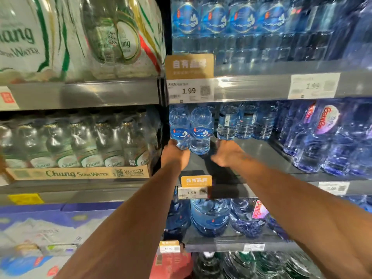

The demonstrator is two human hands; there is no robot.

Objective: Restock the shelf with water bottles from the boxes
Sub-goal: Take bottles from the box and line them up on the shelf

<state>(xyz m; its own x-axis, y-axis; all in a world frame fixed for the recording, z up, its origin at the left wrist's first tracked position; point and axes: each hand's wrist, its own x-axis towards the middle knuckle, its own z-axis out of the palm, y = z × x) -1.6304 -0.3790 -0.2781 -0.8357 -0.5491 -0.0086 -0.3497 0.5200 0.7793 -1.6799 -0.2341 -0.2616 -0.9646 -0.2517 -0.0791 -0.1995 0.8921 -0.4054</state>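
Both my arms reach into the middle shelf point(261, 156) on the right. My left hand point(175, 157) grips the base of a blue-labelled water bottle point(179, 127) at the shelf's left end. A second matching bottle point(201, 130) stands right beside it, between my hands. My right hand point(228, 153) lies low on the shelf, back up, with its fingers stretched to the foot of a bottle point(227, 125) in the row behind. The fingertips of both hands are hidden by the bottles.
Larger blue bottles point(318, 137) fill the shelf's right side. The shelf above holds a row of blue bottles point(213, 21), the one below more bottles point(209, 216). Price tags point(189, 90) hang on the shelf edges. Chang soda water packs point(80, 146) fill the left bay.
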